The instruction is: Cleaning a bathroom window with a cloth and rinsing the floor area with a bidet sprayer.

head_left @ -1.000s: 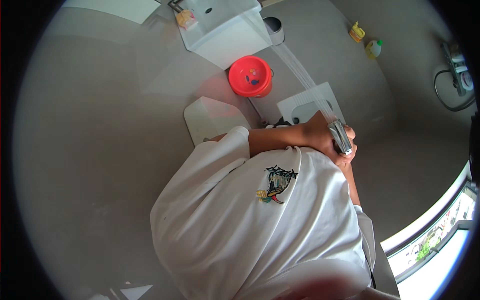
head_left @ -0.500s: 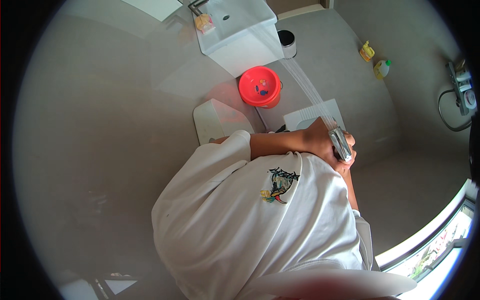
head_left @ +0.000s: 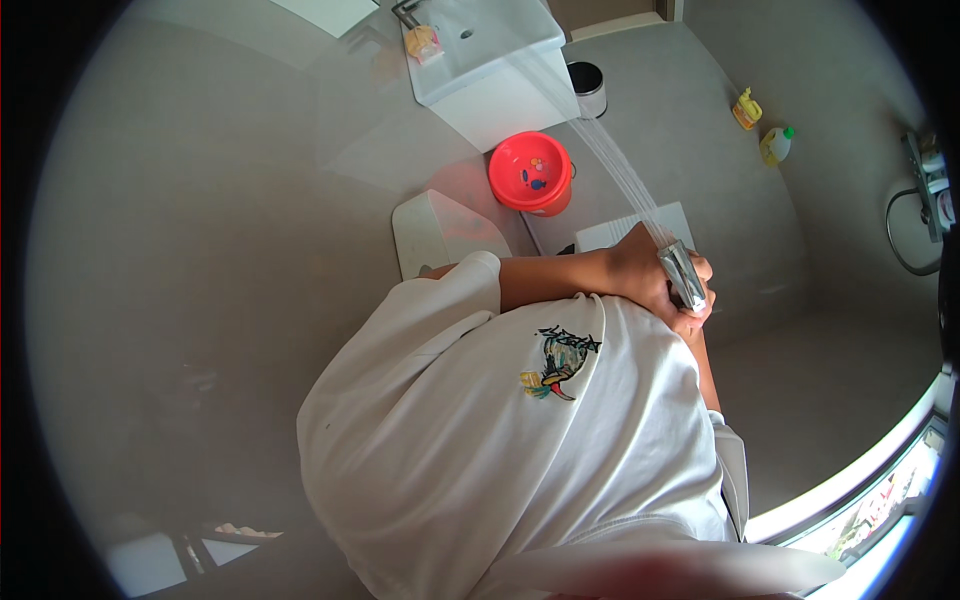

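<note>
A silver hand-held sprayer (head_left: 682,275) shoots thin water jets (head_left: 612,160) away from me, up and to the left, toward the white sink cabinet and the grey bin. My left hand (head_left: 638,268) reaches across my front and is closed at the sprayer's left side. Against its right side are the curled fingers of my right hand (head_left: 705,285), whose forearm comes up from below. The hands overlap, so part of their grip is hidden. Just beyond them lies a white ribbed floor fixture (head_left: 660,218), partly covered by my arm and hand.
A red bucket (head_left: 530,172) with a basin-like top stands left of the jets. Beyond are a white sink (head_left: 500,45) and a grey bin (head_left: 590,90). A white box-like fixture (head_left: 445,235) is at left. Two yellow bottles (head_left: 746,110) stand by the right wall, near a shelf (head_left: 925,185).
The whole view has shifted slightly, and the room's things sit a little farther right. My hands and the sprayer appear slightly higher in the picture. Water still runs from the sprayer.
</note>
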`<move>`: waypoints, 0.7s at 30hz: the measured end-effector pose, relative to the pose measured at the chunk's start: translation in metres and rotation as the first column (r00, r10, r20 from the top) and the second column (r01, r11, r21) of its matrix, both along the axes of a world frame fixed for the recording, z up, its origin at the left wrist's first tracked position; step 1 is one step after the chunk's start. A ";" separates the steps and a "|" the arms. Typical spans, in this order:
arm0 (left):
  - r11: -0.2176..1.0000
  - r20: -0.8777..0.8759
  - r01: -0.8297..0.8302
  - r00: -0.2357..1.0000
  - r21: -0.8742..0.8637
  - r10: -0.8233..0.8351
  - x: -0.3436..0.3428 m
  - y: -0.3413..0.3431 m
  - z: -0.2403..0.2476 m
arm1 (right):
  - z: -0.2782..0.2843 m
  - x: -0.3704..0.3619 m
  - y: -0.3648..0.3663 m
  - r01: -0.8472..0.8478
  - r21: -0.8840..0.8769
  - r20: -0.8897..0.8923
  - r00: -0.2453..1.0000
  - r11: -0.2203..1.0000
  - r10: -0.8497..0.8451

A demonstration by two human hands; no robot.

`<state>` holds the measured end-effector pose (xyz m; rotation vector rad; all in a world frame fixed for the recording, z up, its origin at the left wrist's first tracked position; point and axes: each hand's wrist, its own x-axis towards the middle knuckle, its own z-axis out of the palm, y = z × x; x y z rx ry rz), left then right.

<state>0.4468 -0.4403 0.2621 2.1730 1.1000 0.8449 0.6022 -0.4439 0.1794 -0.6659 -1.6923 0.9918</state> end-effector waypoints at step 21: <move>0.971 0.432 -0.002 0.896 -0.238 0.107 0.009 -0.003 -0.046 | 0.007 0.005 -0.016 0.095 -0.275 0.126 0.990 0.957 -0.062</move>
